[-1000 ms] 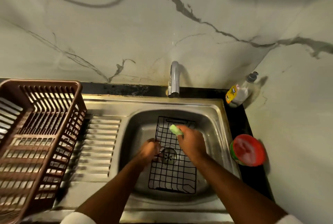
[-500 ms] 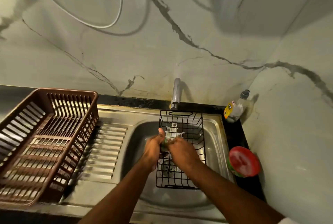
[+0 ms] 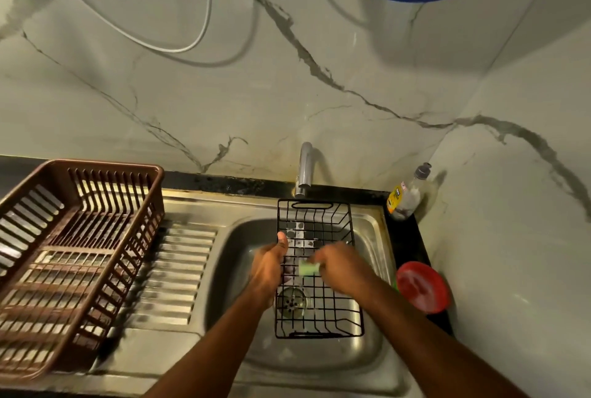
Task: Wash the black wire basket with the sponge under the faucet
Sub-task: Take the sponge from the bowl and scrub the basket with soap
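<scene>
The black wire basket (image 3: 332, 311) is held over the steel sink (image 3: 236, 247), its far end raised to just below the faucet (image 3: 304, 169). My left hand (image 3: 268, 265) grips the basket's left rim, thumb up along the wire. My right hand (image 3: 343, 265) holds a green sponge (image 3: 309, 268) against the basket's wire bottom. Soap suds cling to the wires near the far end. No water stream is visible from the faucet. The drain (image 3: 291, 301) shows through the grid.
A brown plastic dish rack (image 3: 73, 257) stands on the ribbed drainboard (image 3: 179, 273) at the left. A dish-soap bottle (image 3: 404, 196) stands in the back right corner, with a red-lidded tub (image 3: 422, 287) on the black counter beside the sink. Cables hang on the wall.
The basket was lifted off the sink floor toward the faucet. My left hand shifted to the left rim, and my right hand slid the sponge slightly right and down across the wires.
</scene>
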Demonstrator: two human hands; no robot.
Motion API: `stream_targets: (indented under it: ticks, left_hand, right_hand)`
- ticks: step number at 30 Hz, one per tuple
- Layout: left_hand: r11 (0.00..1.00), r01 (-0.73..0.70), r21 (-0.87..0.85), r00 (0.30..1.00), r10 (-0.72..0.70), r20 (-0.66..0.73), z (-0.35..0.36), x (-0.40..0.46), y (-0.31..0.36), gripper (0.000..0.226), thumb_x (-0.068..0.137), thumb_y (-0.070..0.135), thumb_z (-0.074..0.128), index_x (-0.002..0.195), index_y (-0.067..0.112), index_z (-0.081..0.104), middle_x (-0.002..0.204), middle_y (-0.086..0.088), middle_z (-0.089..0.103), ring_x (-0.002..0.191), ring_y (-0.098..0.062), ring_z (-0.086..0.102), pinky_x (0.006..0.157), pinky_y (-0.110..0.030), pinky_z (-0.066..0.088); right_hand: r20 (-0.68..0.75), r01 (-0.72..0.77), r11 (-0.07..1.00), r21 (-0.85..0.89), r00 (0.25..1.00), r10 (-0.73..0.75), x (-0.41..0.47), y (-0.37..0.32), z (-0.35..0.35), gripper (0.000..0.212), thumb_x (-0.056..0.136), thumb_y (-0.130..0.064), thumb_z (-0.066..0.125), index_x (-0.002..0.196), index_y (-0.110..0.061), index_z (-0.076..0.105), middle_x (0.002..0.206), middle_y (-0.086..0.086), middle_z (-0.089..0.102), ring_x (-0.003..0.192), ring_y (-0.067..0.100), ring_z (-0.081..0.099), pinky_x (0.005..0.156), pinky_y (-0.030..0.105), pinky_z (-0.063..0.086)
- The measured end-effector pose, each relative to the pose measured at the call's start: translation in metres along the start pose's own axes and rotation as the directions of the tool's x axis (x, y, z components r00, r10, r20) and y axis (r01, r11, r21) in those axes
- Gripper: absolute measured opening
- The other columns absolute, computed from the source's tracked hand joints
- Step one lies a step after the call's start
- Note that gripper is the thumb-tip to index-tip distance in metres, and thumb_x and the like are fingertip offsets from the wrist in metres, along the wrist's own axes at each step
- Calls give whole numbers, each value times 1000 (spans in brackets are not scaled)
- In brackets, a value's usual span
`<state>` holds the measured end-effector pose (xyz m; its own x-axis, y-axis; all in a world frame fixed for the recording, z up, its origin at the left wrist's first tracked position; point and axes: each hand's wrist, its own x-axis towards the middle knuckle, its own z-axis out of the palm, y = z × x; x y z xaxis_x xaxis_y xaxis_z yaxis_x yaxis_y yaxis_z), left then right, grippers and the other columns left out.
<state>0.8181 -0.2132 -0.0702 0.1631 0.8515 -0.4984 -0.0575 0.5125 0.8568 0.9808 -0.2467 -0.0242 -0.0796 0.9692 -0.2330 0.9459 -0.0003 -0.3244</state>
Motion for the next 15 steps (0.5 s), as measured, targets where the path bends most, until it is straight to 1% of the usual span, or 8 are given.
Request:
stream_targets:
  ticks: [2,3,4,5,8,11,13,15]
  left_hand:
    - [1000,-10,21,1000,10,4,0,-1,3,51,98,62,48,94,14,66,83,-12,60,71,-22,55,61,-31,50]
    - [999,-15,35,1000,15,11,0,-2,4,51,96,63,49,92,15,65,83,-11,61,70,-21,56,60,-30,50]
    - [999,-23,45,1000,22,17,0,-3,6,50,94,64,50,90,16,64,82,-11,61,68,-20,56,59,-30,50]
    - [998,-29,47,999,28,18,0,-4,7,49,94,63,50,89,16,63,82,-10,60,67,-19,55,58,-30,50]
    - [999,-43,-10,998,42,-37,-3,0,9,47,100,55,51,93,10,65,86,-12,59,70,-22,53,61,-33,47]
    - [997,-49,-58,995,43,-90,-4,7,15,45,100,52,53,96,9,66,85,-14,58,70,-23,52,60,-34,45]
    - [994,-62,-89,993,53,-104,-5,10,18,44,102,49,53,93,7,65,83,-14,54,66,-22,48,57,-32,41]
    - [994,-74,-85,993,65,-101,-7,15,16,41,102,48,54,91,9,64,83,-14,52,64,-19,46,56,-32,39]
  right_hand:
    - [-343,-82,996,25,935,85,13,-2,-12,37,99,-11,53,131,-26,65,110,0,73,82,13,66,77,25,56]
    - [-407,-87,996,25,909,90,21,-3,-14,36,100,-11,51,132,-21,64,114,2,72,92,17,67,82,28,56]
    - [-412,-84,996,27,907,88,28,-4,-13,35,100,-10,50,131,-16,63,119,5,69,102,22,67,88,31,54]
    - [-371,-97,995,-1,924,90,35,-6,-11,33,100,-9,49,131,-12,61,122,8,67,107,25,65,89,33,53]
    - [-251,-143,978,-153,963,101,40,-18,7,28,101,-8,50,127,-8,58,118,12,65,103,26,65,86,35,56]
    - [-124,-134,988,-72,984,125,19,-23,27,21,100,0,43,109,1,62,110,22,63,101,39,61,84,46,50]
    - [13,-124,989,-77,992,126,-1,-30,36,20,99,0,45,104,4,64,107,24,65,100,40,62,82,43,47]
    - [172,-94,990,-101,979,111,-14,-33,40,20,98,-2,50,108,4,66,109,23,67,103,39,64,86,41,49]
